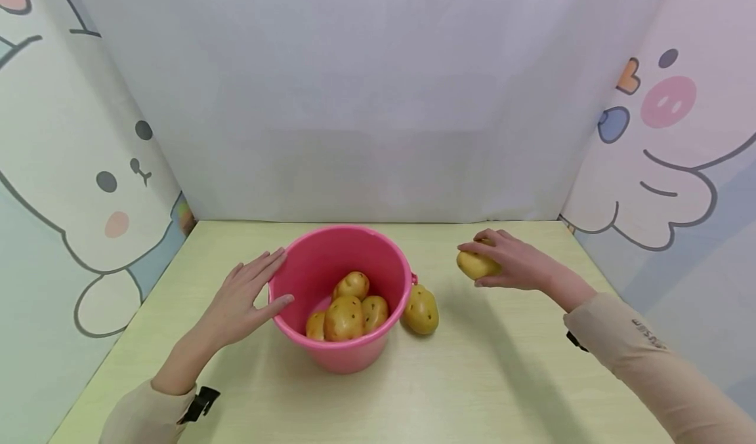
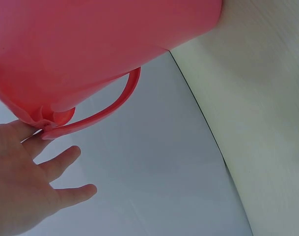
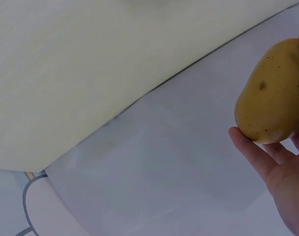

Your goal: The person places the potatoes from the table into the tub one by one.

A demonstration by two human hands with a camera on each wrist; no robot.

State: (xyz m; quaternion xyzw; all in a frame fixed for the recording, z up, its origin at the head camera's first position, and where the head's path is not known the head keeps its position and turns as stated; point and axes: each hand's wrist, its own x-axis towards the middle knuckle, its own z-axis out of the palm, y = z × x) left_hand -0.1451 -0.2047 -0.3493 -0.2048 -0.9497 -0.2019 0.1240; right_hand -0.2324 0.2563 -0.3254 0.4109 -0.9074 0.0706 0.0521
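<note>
A pink bucket (image 1: 348, 359) stands upright on the table with several potatoes (image 1: 344, 318) inside. My left hand (image 1: 239, 306) touches the left of its rim, fingers extended and spread, thumb reaching over the edge. In the left wrist view, the fingers (image 2: 66, 160) are near the bucket's handle (image 2: 107, 110) where it joins the rim. To the right, my right hand (image 1: 514, 260) grips a yellow potato (image 1: 477, 265) above the table. The right wrist view shows this potato (image 3: 272, 93) between fingers and thumb. Another potato (image 1: 421, 311) lies on the table against the bucket's right side.
The pale wooden table (image 1: 472, 391) ends at a white back wall (image 1: 378, 103). Side panels with cartoon animals (image 1: 667, 136) stand at left and right. Black straps (image 1: 201, 403) show at the sleeves.
</note>
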